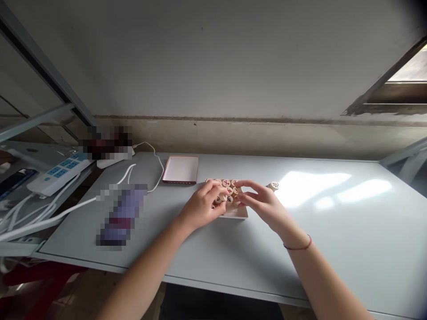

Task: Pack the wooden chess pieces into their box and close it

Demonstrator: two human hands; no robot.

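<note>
A shallow open box (pixel 238 213) holds several round, pale Chinese chess pieces (pixel 226 182) marked with red or black characters. Over its left part, my left hand (pixel 204 206) curls its fingers and thumb around a piece (pixel 219 199) among the others. At the box's right side, my right hand (pixel 263 200) has its fingertips and thumb closed about another piece (pixel 235 190). My fingers partly cover the pieces. The near right part of the box shows its bare bottom. One more Chinese chess piece (pixel 274 186) stands on the table just beyond my right hand.
A box lid (pixel 181 170) lies inside-up at the back of the grey table (pixel 213 255). Left of it are a blurred purple object (pixel 123 215), white cables (pixel 80 203) and a power strip (pixel 62 171). A wall (pixel 233 138) runs along the back edge.
</note>
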